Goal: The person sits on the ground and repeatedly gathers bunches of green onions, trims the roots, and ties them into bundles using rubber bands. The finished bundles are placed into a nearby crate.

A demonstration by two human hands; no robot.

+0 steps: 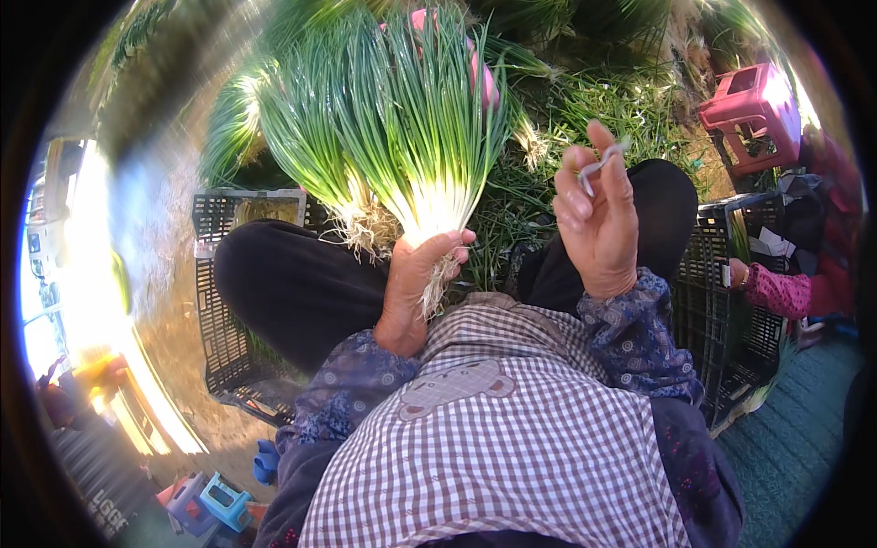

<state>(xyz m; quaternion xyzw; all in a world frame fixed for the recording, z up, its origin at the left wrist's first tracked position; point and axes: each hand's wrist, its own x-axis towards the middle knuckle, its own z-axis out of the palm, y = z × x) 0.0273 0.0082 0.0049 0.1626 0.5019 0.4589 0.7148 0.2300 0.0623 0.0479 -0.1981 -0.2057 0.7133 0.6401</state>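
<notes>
My left hand (pixel 410 284) grips a bunch of spring onions (pixel 428 151) around the white stem bases. Its leaves fan away from me, and pale roots (pixel 437 291) hang below my fingers. Just left of it lies a second bunch of spring onions (pixel 312 147), with tangled brownish roots (pixel 366 229) near my knee. Raised to the right, my right hand (pixel 597 212) has a thin whitish twisted strip (pixel 601 166) between its fingers. What the strip is made of cannot be told.
Black plastic crates (pixel 223 370) (pixel 706 322) flank my legs. Loose green trimmings (pixel 616 113) cover the ground ahead. A pink stool (pixel 754 116) stands at the upper right. Another person's hand (pixel 738 272) touches the right crate. Small plastic stools (pixel 226 503) are at lower left.
</notes>
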